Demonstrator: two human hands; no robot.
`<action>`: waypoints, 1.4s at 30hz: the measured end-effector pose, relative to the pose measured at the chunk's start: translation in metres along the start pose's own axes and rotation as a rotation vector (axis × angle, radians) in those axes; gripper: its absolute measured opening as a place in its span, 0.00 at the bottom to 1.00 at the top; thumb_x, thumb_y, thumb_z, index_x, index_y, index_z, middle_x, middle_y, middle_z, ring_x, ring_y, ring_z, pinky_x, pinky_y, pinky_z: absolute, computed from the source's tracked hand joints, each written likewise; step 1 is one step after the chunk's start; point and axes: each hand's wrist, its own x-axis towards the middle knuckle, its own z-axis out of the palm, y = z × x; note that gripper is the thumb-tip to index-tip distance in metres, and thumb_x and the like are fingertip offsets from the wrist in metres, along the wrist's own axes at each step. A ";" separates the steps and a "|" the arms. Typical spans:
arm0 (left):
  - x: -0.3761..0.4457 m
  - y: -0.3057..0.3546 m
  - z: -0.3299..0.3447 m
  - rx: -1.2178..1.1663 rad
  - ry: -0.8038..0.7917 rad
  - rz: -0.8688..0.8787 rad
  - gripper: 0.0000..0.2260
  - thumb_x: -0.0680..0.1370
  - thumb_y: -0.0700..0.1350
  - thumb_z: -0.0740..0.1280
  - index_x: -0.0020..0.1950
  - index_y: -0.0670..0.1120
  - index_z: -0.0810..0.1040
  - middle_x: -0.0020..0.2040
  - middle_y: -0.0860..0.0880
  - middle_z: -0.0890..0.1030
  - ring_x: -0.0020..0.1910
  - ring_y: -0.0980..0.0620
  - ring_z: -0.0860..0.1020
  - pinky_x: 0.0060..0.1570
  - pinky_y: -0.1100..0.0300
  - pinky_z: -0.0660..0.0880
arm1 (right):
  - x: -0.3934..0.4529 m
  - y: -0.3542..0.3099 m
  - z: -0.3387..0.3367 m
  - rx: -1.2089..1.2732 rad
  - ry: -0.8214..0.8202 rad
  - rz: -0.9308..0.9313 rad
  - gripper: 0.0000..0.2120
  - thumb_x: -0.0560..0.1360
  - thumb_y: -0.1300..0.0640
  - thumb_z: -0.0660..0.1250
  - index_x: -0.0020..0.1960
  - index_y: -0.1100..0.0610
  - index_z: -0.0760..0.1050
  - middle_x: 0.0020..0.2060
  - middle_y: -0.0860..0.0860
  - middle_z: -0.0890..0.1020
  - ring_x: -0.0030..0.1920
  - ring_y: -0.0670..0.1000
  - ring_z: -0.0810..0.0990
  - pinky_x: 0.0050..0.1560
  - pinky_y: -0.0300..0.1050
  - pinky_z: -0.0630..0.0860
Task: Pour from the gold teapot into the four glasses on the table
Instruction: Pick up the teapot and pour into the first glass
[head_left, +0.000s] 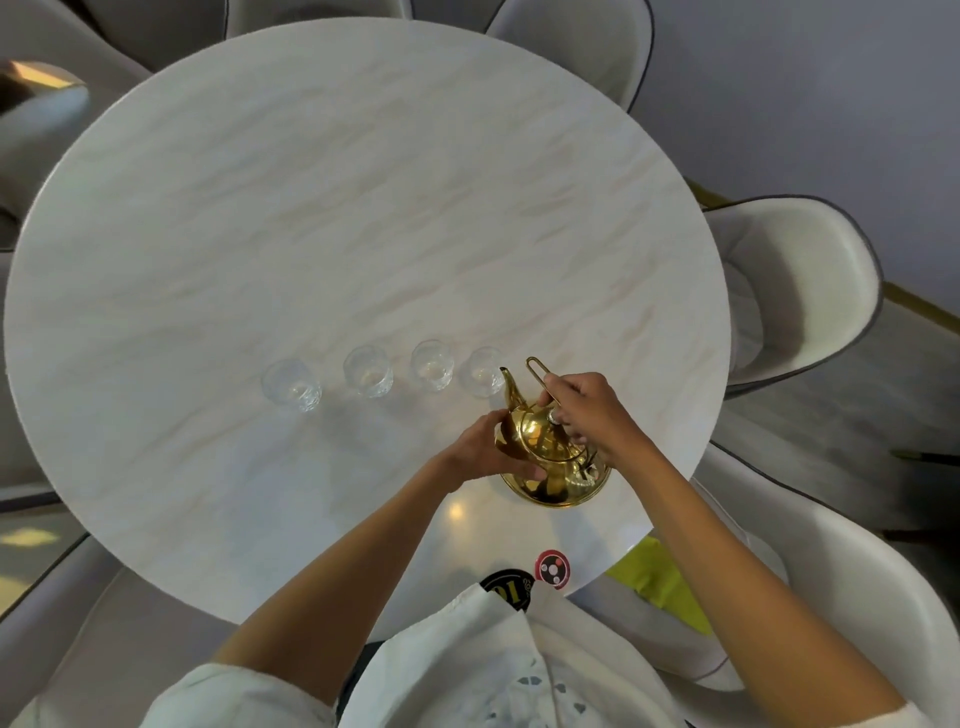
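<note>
Four glasses stand in a row on the round marble tabletop (311, 208), all just beyond and left of the gold teapot (550, 457): nearest glass (484, 372) right by the spout tip, second glass (432, 365) next, third glass (368, 372) after it, far-left glass (292, 384) last. Teapot sits near the tabletop edge closest to the person, spout aimed up toward the nearest glass; whether its base rests on the surface or is just lifted cannot be told. Right hand (587, 410) is closed around the thin wire handle above the lid, likely to carry the weight and tilt. Left hand (493, 449) is wrapped against the teapot's left side, probably steadying the body for an aimed pour. Glass contents look clear; fill level unreadable. Pouring seems about to begin at the nearest glass.
</note>
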 end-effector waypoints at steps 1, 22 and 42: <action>0.001 -0.001 0.001 -0.010 0.002 0.000 0.55 0.52 0.60 0.86 0.76 0.55 0.66 0.66 0.53 0.76 0.67 0.49 0.75 0.68 0.47 0.74 | 0.002 -0.002 0.000 -0.009 -0.006 0.003 0.19 0.83 0.50 0.61 0.45 0.63 0.81 0.23 0.49 0.72 0.21 0.44 0.66 0.22 0.36 0.64; 0.013 -0.001 -0.005 -0.152 -0.127 -0.019 0.54 0.52 0.60 0.87 0.75 0.53 0.69 0.66 0.49 0.78 0.65 0.45 0.78 0.64 0.46 0.79 | 0.030 -0.026 0.007 -0.096 -0.033 0.086 0.15 0.84 0.57 0.59 0.49 0.63 0.81 0.27 0.52 0.74 0.20 0.44 0.67 0.21 0.36 0.63; 0.016 0.001 -0.006 -0.189 -0.168 -0.013 0.49 0.57 0.58 0.86 0.75 0.52 0.70 0.67 0.49 0.78 0.66 0.46 0.78 0.65 0.47 0.78 | 0.037 -0.033 0.009 -0.122 -0.050 0.095 0.15 0.84 0.58 0.59 0.51 0.66 0.81 0.27 0.52 0.74 0.22 0.46 0.66 0.20 0.35 0.61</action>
